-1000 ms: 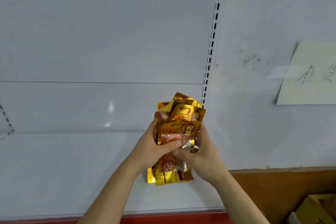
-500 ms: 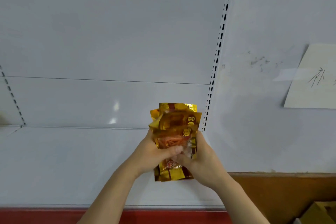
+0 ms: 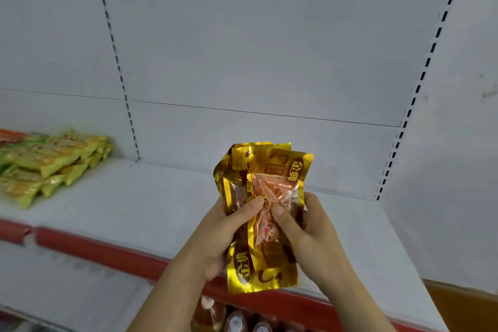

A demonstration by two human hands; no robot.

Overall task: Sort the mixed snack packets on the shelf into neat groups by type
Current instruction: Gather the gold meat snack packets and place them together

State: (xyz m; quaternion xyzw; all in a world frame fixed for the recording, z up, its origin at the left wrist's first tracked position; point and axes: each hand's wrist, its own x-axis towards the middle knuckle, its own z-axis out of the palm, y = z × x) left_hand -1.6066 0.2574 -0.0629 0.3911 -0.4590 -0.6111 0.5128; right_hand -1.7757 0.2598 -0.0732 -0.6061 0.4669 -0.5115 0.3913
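Both hands' fingers (image 3: 253,203) clamp the gold snack packets (image 3: 265,213), squaring the bundle; next, set it on the shelf (image 3: 151,210).

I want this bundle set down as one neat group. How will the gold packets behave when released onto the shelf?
The gold packets look glossy, so they will probably slide apart once the left hand and right hand let go. Their fanned, bent tops suggest floppy film. They seem light.

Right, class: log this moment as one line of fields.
hands: left and right both grip gold packets | position: above white shelf | shelf left: green packets piled | placed: not yet
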